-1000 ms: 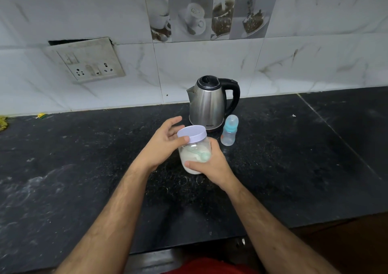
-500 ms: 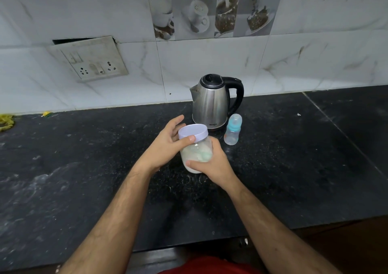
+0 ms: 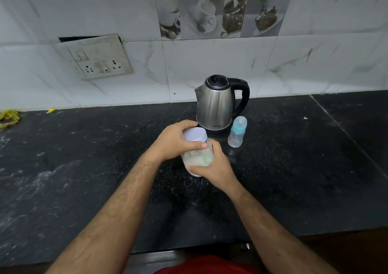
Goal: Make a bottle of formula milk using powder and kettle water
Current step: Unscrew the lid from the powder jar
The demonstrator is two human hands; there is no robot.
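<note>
Head view: left hand [image 3: 175, 141] clamps over the white lid [image 3: 194, 134] of the powder jar [image 3: 197, 160]; right hand [image 3: 212, 168] grips the jar's base, mid-tabletop [image 3: 84, 168]. Kettle [image 3: 218, 103] stands near the back edge; baby bottle [image 3: 237, 132] upright just beside it.

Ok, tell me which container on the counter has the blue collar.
The baby bottle, standing right of the kettle. The kettle is steel with a black lid; the powder jar, held in both hands, has a white lid.

A clear powder jar [image 3: 197, 158] with its white lid [image 3: 195, 134] on stands upright. Behind it a steel kettle [image 3: 216, 105] stands upright, lid shut. A capped baby bottle [image 3: 237, 135] stands just beside the kettle.
</note>
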